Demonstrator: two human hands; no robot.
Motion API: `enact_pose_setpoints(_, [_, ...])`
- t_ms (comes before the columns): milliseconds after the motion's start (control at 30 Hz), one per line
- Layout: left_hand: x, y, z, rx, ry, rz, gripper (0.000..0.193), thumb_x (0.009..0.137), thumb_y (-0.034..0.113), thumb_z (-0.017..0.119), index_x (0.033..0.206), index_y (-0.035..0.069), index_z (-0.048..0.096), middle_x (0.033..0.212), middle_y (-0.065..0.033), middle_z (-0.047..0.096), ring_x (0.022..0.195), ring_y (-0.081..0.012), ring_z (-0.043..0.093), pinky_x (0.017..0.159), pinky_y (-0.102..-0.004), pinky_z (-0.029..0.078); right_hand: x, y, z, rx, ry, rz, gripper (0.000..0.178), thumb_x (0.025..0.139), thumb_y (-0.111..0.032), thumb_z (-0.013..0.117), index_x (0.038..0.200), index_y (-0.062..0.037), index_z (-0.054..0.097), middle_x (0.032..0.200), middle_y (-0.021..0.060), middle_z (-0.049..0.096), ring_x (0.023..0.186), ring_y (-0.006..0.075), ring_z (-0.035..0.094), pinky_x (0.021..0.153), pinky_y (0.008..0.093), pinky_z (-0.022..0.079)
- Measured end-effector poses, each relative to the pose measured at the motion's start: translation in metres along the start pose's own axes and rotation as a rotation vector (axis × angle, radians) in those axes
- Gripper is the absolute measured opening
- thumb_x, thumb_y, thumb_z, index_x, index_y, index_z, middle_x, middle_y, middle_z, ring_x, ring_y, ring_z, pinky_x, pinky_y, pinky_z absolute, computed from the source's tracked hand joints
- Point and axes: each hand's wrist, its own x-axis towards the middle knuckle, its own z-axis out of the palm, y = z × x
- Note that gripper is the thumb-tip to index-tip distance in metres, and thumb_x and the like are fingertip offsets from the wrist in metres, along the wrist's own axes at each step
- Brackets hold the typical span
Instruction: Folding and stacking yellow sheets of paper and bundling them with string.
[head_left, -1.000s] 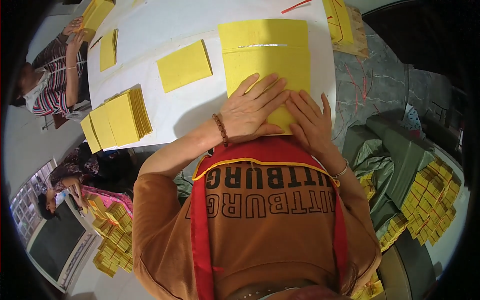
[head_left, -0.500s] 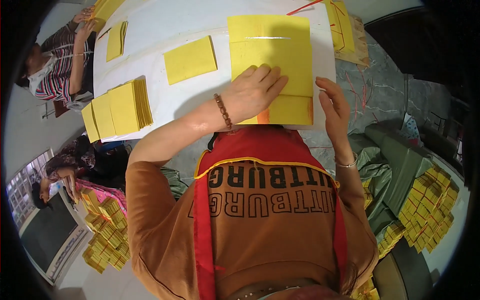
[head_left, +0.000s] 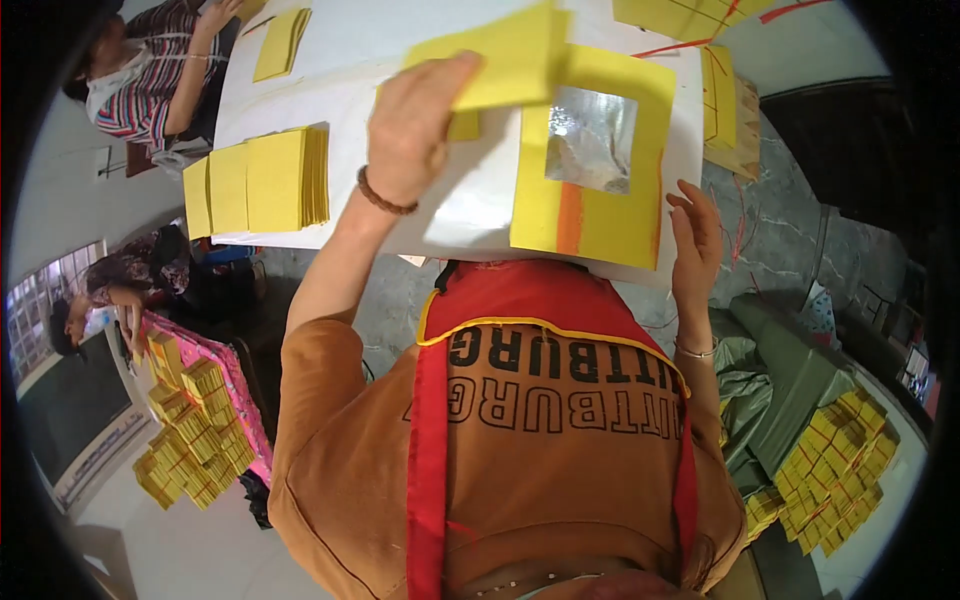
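My left hand (head_left: 410, 130) is closed on the near left corner of a folded yellow paper packet (head_left: 505, 60), lifted above the white tabletop. Directly in front of me a yellow paper sheet (head_left: 540, 210) lies flat, bearing a silver foil square (head_left: 592, 140) and orange stripes near its front edge. Just off that sheet's right side, my right hand (head_left: 697, 235) hangs by the table edge with fingers apart and nothing in them. Part of another yellow packet (head_left: 464, 126) shows on the table beneath the lifted one.
A row of folded yellow packets (head_left: 275, 182) stands at the table's left, with a smaller packet (head_left: 281, 45) farther back. Tied yellow stacks (head_left: 690, 15) sit at the far right beside red strings. A co-worker (head_left: 150, 80) sits at the far left. More bundles (head_left: 835, 470) are piled low at right.
My left hand has moved left and upward, carrying the folded packet off the sheet and baring the foil square. My right hand stays beside the sheet. The whole view has shifted slightly.
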Motion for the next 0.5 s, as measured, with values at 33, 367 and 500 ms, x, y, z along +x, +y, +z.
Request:
enact_pose_setpoints(33, [-0.014,-0.018,0.001,0.079,0.000,-0.035,0.046,0.067,-0.010,0.055,0.111,0.003,0.061,0.104,-0.0118,0.064,0.096,-0.0287,0.059,0.080,-0.0354,0.048,0.000,0.003,0.001,-0.030,-0.011,-0.027,0.029,0.091,-0.006,0.052,0.120,-0.0033,0.055,0.119,0.0081,0.054,0.103,0.0168,0.056,0.085,0.0273,0.044])
enact_pose_setpoints(367, [-0.127,-0.103,0.064,0.288,-0.300,-0.008,0.049,0.073,0.002,0.058,0.122,0.010,0.055,0.122,-0.0052,0.057,0.112,-0.0238,0.052,0.092,-0.0393,0.040,-0.001,0.009,0.007,-0.106,-0.057,-0.041,0.023,0.090,-0.006,0.053,0.113,-0.0031,0.060,0.114,0.0077,0.057,0.101,0.0147,0.055,0.081,0.0252,0.044])
enact_pose_setpoints(500, [-0.143,-0.108,0.067,0.252,-0.396,-0.047,0.051,0.073,0.004,0.060,0.123,0.010,0.053,0.124,-0.0061,0.055,0.113,-0.0243,0.050,0.091,-0.0393,0.040,-0.003,0.013,0.007,-0.120,-0.065,-0.062,0.024,0.091,-0.007,0.052,0.113,-0.0023,0.059,0.115,0.0071,0.057,0.102,0.0145,0.055,0.083,0.0257,0.044])
